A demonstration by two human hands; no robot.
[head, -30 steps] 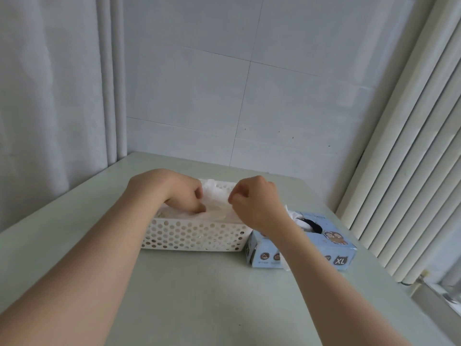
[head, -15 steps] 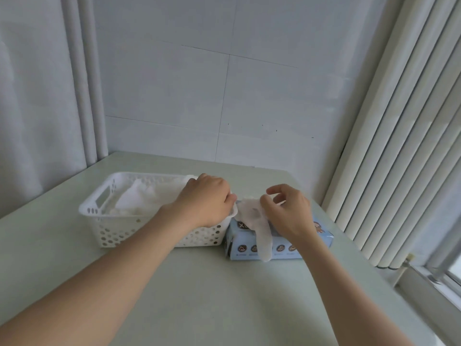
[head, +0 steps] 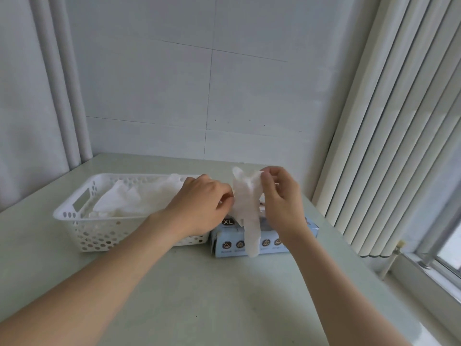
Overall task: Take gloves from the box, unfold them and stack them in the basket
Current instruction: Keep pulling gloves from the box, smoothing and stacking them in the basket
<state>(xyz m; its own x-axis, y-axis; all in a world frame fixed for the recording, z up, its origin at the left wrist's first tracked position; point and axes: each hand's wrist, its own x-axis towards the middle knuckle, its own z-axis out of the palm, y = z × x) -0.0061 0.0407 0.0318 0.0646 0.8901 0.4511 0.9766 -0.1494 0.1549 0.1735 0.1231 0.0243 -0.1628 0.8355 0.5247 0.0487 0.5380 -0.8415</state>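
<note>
Table point(head: 324, 260) edge near box point(head: 230, 243); left hand point(head: 202, 206), right hand point(head: 282, 201) pinch glove point(head: 247, 203).

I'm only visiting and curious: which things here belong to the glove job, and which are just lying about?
In the job: glove pinched by the left hand and right hand; blue glove box; white basket; stacked gloves inside it.
Just there: table; window blinds; curtain.
</note>
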